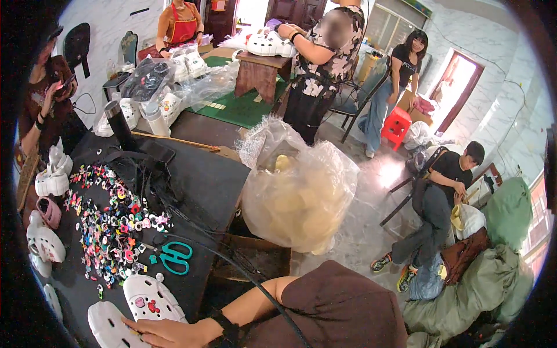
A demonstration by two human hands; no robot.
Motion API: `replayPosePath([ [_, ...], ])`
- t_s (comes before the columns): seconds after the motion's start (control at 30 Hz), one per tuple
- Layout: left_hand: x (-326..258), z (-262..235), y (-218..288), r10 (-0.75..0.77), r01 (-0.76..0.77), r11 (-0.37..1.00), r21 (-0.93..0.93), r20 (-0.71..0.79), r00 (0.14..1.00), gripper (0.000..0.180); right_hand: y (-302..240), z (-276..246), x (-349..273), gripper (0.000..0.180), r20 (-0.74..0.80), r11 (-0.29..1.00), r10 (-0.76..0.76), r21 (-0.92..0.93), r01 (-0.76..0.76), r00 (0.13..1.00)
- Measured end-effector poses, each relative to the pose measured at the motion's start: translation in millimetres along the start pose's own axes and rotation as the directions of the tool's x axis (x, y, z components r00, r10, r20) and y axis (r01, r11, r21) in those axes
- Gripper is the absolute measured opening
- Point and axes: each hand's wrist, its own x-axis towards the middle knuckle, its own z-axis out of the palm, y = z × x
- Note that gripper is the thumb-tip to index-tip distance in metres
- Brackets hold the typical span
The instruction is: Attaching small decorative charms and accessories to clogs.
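Below, left hand [165,332] flat on white clog [110,325], teal scissors [176,257] near, colourful charms [113,223] beyond.

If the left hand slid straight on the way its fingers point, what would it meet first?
The left hand lies flat, fingers pointing toward the picture's left, fingertips already on a white clog. Going on, it would press into that clog first; a second white clog sits just beyond, out of line.

Teal scissors [176,257], heap of colourful charms [113,223], clear plastic bag [296,185], red stool [396,125]
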Motion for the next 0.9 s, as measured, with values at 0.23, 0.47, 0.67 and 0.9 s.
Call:
replayPosePath([
  [0.23, 18, 5, 14, -0.190, 0.544, 0.794, -0.272, 0.739, 0.646, 0.033, 23, 2, -3, 0.046, 0.134, 0.985, 0.044, 0.159, -0.065, 0.990],
  [0.47, 5, 7, 20, -0.202, 0.603, 0.744, -0.288, 0.763, 0.614, 0.032, 36, -5, 3, 0.022, 0.002, 0.998, 0.058, -0.017, -0.058, 0.998],
  [0.67, -2, 6, 23, -0.222, 0.649, 0.704, -0.289, 0.778, 0.587, 0.031, 27, -10, 3, 0.031, 0.083, 0.986, 0.108, -0.136, -0.097, 0.991],
  [0.9, -7, -5, 20, -0.263, 0.691, 0.667, -0.279, 0.779, 0.569, 0.029, 26, 5, 13, 0.024, 0.037, 0.991, -0.092, -0.097, 0.095, 0.995],
])
